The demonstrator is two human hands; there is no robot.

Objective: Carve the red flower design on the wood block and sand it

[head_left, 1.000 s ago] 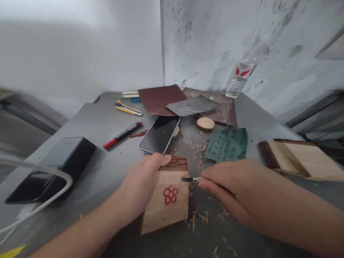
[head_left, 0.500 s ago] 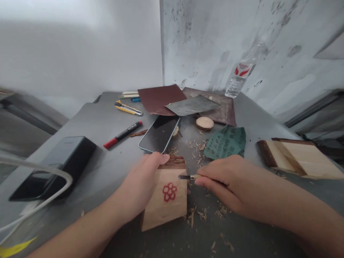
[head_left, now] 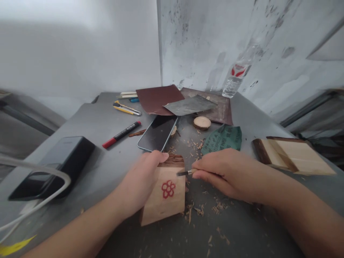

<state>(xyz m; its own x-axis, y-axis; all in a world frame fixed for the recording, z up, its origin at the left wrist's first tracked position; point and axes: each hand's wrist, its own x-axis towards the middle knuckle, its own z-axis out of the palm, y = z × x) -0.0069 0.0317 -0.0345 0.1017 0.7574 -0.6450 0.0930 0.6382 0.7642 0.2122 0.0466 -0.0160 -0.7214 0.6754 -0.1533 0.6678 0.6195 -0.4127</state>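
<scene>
A pale wooden block with dark bark along its far edge bears a red flower drawing. My left hand grips the block by its left side, thumb on the bark edge. Closed round a small carving knife, my right hand is at the right of the block. The blade lies over the block's upper right part, above and right of the flower; whether it touches the wood is too small to tell. Wood shavings are scattered beside the block.
Beyond the block are a phone, a round wood slice, green sandpaper and brown sheets. A marker, a utility knife and a black device sit left. Wood pieces and a bottle are right.
My right hand has shifted slightly up and left, and its wrist has risen. The knife's blade remains over the block's upper right part. The whole view has shifted a little.
</scene>
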